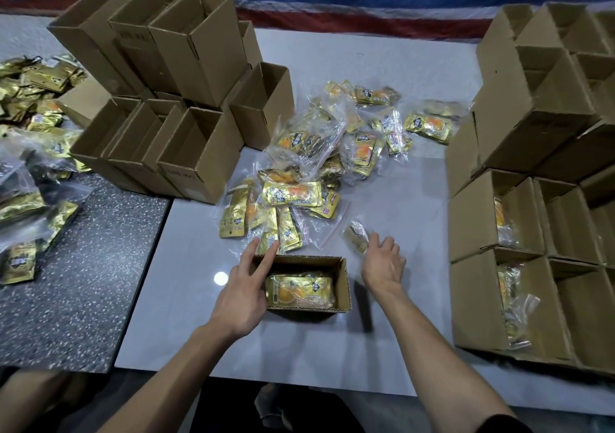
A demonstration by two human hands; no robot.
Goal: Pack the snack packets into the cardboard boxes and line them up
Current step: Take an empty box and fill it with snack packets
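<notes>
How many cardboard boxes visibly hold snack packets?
3: the front box, centre; at right, the upper box and lower box, lying on their sides. Others may hide more.

The open box (346,286) against the left hand (241,288) is matt brown corrugated cardboard, with fluting visible along its cut rim. The packet (299,291) inside it is glossy gold foil. Just beyond the fingertips, the heap of packets (316,159) lies in clear, crinkled plastic bags that catch the light. The table (199,332) under that hand is smooth, pale and glossy, with a bright lamp spot. Further left, a dark slab (83,266) looks speckled, like polished stone.
</notes>
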